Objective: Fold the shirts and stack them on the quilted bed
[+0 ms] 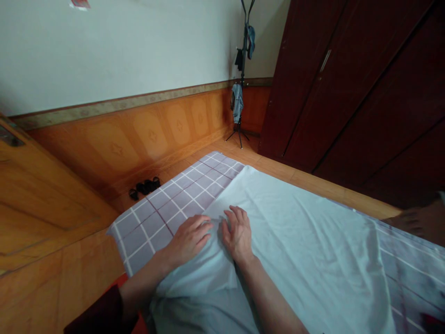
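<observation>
A pale white sheet (295, 232) lies spread over a bed covered with a grey checked sheet (174, 199). Near the sheet's left edge a folded part of the white cloth bulges up between my arms. My left hand (189, 239) rests flat on that edge, fingers stretched toward the right. My right hand (238, 232) lies flat on the white sheet just beside it, fingers spread and pointing away from me. Neither hand grips anything.
Another person's hand (417, 222) shows at the bed's far right edge. Dark slippers (144, 187) sit on the wooden floor by the panelled wall. A black coat stand (241, 74) with clothes stands in the corner beside a dark wardrobe (347, 83). A wooden door (34, 195) is at left.
</observation>
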Tool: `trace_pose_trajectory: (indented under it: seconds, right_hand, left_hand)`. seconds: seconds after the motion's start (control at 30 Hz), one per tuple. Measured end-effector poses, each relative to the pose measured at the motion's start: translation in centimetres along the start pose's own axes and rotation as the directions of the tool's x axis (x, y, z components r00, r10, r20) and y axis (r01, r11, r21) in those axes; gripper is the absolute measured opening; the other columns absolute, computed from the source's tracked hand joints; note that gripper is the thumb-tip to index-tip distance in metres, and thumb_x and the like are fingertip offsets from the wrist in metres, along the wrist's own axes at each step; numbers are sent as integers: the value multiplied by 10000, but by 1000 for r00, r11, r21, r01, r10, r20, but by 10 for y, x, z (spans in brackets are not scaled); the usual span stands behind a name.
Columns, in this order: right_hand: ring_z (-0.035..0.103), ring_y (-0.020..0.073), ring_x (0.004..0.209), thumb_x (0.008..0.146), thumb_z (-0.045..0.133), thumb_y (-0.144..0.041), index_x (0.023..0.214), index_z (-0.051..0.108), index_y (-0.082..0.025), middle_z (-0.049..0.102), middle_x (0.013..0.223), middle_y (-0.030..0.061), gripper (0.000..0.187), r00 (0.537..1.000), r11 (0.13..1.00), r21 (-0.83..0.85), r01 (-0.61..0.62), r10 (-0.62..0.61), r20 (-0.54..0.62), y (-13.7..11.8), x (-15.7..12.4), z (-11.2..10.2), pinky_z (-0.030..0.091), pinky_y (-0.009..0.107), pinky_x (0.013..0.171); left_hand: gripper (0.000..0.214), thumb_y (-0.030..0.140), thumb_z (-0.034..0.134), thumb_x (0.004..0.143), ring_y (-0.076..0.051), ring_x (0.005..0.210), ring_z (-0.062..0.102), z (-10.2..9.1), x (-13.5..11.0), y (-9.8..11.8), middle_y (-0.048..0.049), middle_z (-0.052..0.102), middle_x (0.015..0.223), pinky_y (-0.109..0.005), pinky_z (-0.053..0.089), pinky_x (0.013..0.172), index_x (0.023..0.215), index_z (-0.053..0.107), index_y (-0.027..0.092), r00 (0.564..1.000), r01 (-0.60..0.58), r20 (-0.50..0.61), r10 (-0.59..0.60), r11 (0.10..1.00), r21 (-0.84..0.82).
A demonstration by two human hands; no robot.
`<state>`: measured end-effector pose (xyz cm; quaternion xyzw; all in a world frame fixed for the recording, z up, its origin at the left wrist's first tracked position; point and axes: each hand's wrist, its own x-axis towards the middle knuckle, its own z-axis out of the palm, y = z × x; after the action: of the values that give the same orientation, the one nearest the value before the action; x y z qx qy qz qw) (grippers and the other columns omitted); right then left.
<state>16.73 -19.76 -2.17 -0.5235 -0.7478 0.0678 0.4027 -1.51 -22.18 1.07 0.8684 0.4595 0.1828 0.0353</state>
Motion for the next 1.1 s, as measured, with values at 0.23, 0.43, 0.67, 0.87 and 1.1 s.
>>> trace_pose_trajectory:
  seconds: [0.23,0.43,0.67,0.87,1.1]
  right_hand:
    - [505,192,1101,803,498,-109,930,666,-217,659,1038,33,237,929,962,149,229,-262,263,-10,-2,-1,393,337,995]
    - [445,257,1193,832,458,-97,1035,648,-164,593,1193,120,286,967,996,-11,89,-84,239,2,-3,2,375,425,1000]
    - [405,274,1250,856,511,-193,1141,613,-197,537,1293,116,303,957,993,-73,90,-66,283,3,-3,-5,321,472,1034]
    - [406,265,1252,874,470,-174,1160,606,-162,533,1300,118,317,957,996,-61,61,-41,288,7,-1,-6,321,431,1044]
    - [426,228,1229,880,432,-130,1106,621,-133,575,1228,118,295,967,999,-32,6,2,256,6,1,-7,320,367,1049]
  left_hand:
    - [559,391,491,896,-268,1343,324,24,-37,18,-147,367,1446,-483,300,1095,1383,341,162,978,-2,206,-21,994,107]
    - [739,502,468,884,-284,1414,76,12,-36,24,-166,136,1532,-511,145,1134,1460,181,139,932,-19,361,-30,991,133]
    - [788,521,445,894,-304,1412,49,17,-46,44,-152,61,1540,-525,134,1130,1485,56,173,915,-73,401,50,996,42]
    - [687,478,476,896,-321,1410,71,14,-43,42,-91,80,1551,-552,163,1118,1472,163,273,919,-104,384,90,995,14]
    - [752,516,447,888,-314,1411,83,31,-14,26,-162,147,1532,-535,169,1119,1475,154,148,966,-5,255,-28,991,130]
